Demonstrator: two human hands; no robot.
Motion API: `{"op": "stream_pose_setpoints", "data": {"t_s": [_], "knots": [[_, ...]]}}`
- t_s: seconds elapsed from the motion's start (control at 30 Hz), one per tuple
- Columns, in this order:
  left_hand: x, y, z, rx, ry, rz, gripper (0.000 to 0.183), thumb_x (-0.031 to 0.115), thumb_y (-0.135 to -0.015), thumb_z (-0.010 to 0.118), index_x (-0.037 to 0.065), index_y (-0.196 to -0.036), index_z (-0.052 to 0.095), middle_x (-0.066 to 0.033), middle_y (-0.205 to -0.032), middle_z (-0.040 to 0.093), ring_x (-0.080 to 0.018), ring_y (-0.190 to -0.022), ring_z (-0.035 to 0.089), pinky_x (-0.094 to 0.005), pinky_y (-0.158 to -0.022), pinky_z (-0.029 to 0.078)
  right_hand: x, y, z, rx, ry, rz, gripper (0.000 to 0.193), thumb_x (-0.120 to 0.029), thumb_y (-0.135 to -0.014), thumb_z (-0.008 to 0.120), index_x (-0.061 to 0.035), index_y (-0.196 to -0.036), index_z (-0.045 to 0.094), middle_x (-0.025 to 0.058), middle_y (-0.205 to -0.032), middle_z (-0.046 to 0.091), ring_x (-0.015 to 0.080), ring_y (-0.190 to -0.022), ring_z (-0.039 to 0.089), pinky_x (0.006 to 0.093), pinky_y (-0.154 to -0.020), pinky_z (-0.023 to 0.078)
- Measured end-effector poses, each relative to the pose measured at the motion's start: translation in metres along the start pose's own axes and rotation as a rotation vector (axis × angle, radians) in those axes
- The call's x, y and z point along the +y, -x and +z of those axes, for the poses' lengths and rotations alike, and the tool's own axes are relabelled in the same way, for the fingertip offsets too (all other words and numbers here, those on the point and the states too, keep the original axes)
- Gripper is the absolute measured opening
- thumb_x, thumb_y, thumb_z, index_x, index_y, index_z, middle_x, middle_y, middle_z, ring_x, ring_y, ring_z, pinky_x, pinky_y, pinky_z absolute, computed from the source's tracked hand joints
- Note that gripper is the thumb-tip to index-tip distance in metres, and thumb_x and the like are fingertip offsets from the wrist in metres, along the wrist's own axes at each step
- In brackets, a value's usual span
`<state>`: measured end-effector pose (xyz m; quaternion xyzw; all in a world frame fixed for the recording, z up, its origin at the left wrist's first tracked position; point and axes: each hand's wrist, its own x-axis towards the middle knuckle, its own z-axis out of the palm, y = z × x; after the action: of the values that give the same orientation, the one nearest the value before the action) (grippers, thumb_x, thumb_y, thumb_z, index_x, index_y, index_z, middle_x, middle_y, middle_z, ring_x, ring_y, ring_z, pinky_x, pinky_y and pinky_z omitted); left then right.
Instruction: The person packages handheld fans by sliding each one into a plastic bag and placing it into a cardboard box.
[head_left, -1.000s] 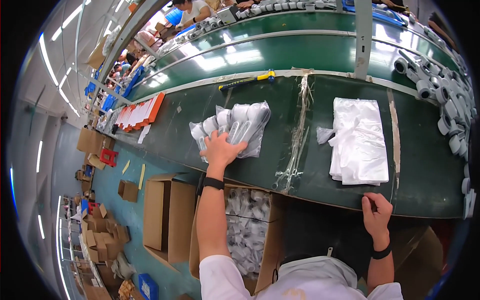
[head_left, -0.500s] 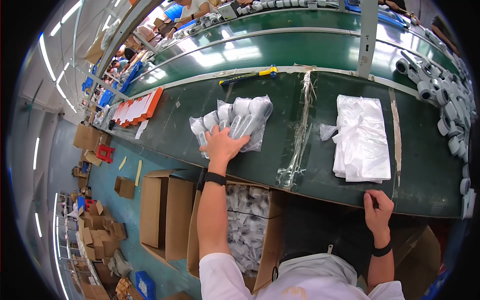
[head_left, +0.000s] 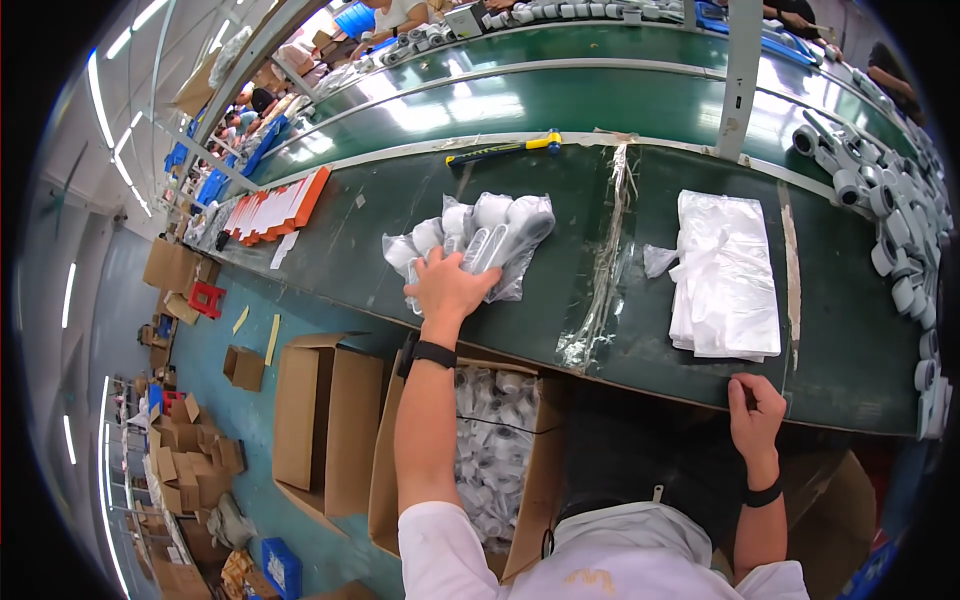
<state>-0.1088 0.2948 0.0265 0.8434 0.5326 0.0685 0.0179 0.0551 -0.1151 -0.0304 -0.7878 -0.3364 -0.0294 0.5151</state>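
Several white, round-headed plastic parts with handles, each in a clear bag point(head_left: 492, 212), lie side by side left of the middle of the dark green table. My left hand point(head_left: 448, 290) rests over their near ends, fingers spread and touching the bags, not wrapped round them. At the table's front edge on the right, my right hand point(head_left: 757, 412) is loosely curled, with nothing showing in it. Just beyond it lies a flat stack of white plastic bags point(head_left: 728, 280), a crumpled bit of film sticking out at its left side.
A yellow and black hammer point(head_left: 505, 149) lies at the table's back edge. Orange-edged cards point(head_left: 277, 208) are at the far left. Grey-white round-headed parts point(head_left: 885, 195) pile up on the right. Below the table, an open carton point(head_left: 525, 480) holds bagged parts, beside another cardboard box point(head_left: 330, 425).
The view has shifted slightly. My left hand stays on the bagged parts with its fingers still spread, and the rightmost bagged part looks turned a little. My right hand keeps its place.
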Motion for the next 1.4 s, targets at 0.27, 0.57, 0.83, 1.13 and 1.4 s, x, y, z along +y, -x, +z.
{"op": "stream_pose_setpoints", "data": {"t_s": [0.27,0.57,0.83,1.13,1.4], "knots": [[-0.011,0.009,0.000,0.067,-0.034,0.008,0.071,0.059,-0.062,0.070,0.006,-0.109,0.070,-0.0102,-0.136,0.050,-0.0323,-0.128,0.040,-0.0657,-0.094,0.033,0.001,0.001,0.000,0.002,-0.004,0.016,0.006,-0.004,-0.086,0.067,0.0015,-0.088,0.066,0.0056,-0.069,0.058,0.0099,-0.055,0.049,0.0242,-0.051,0.038],[-0.058,0.044,-0.001,0.289,-0.010,0.039,0.060,0.053,-0.060,0.076,0.006,-0.097,0.071,-0.0134,-0.134,0.050,-0.0378,-0.128,0.038,-0.0676,-0.089,0.033,-0.001,0.001,-0.001,-0.056,0.006,0.076,0.009,-0.005,-0.089,0.065,0.0035,-0.090,0.065,0.0050,-0.072,0.059,0.0089,-0.062,0.050,0.0240,-0.057,0.041],[-0.148,0.145,0.006,0.461,-0.057,-0.088,0.060,0.050,-0.062,0.079,-0.001,-0.091,0.069,-0.0193,-0.129,0.054,-0.0414,-0.122,0.043,-0.0609,-0.087,0.041,0.004,0.004,0.002,-0.011,0.099,-0.009,0.007,-0.004,-0.090,0.063,0.0026,-0.091,0.064,0.0055,-0.074,0.058,0.0106,-0.063,0.051,0.0242,-0.058,0.040],[-0.251,0.255,0.129,0.069,-0.019,-0.816,0.069,0.054,-0.064,0.077,0.000,-0.106,0.068,-0.0164,-0.136,0.050,-0.0360,-0.128,0.042,-0.0648,-0.096,0.036,-0.055,-0.010,0.056,-0.302,-0.060,-0.273,0.018,0.001,-0.077,0.072,0.0004,-0.093,0.064,0.0047,-0.065,0.056,0.0116,-0.051,0.043,0.0255,-0.048,0.034],[-0.273,0.279,0.259,-0.297,0.211,-1.224,0.081,0.060,-0.069,0.072,0.001,-0.123,0.061,-0.0142,-0.137,0.050,-0.0369,-0.126,0.047,-0.0645,-0.099,0.035,-0.056,-0.017,0.099,-0.313,0.102,-0.320,0.022,-0.004,-0.067,0.076,-0.0028,-0.086,0.065,0.0029,-0.059,0.051,0.0124,-0.048,0.044,0.0264,-0.045,0.031]]}}
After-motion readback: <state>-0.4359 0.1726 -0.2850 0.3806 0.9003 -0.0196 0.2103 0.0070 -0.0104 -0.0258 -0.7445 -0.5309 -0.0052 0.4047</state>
